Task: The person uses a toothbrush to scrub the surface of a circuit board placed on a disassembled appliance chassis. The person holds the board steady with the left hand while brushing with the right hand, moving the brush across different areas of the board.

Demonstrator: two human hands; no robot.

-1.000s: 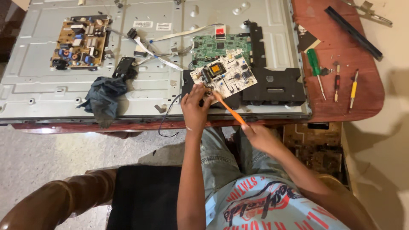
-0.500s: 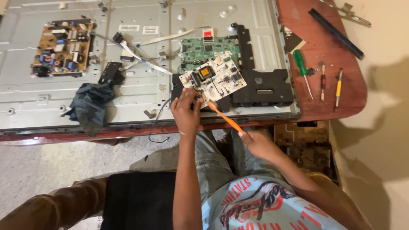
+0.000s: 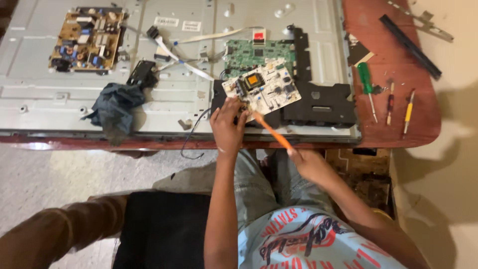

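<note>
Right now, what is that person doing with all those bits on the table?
A seated person steadies a white circuit board with the left hand. The right hand holds an orange tool, its tip at the board's near corner. The board lies on a big opened flat screen's metal back. Spare screwdrivers lie on the red table.

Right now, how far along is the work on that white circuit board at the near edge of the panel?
Done: the big grey panel lies with its back open, boards bare. In hand: the left hand steadies the white circuit board, which sits tilted on black plastic, and the right hand points an orange tool at its near corner. Left: the green board and brown board lie flat, untouched.
</note>
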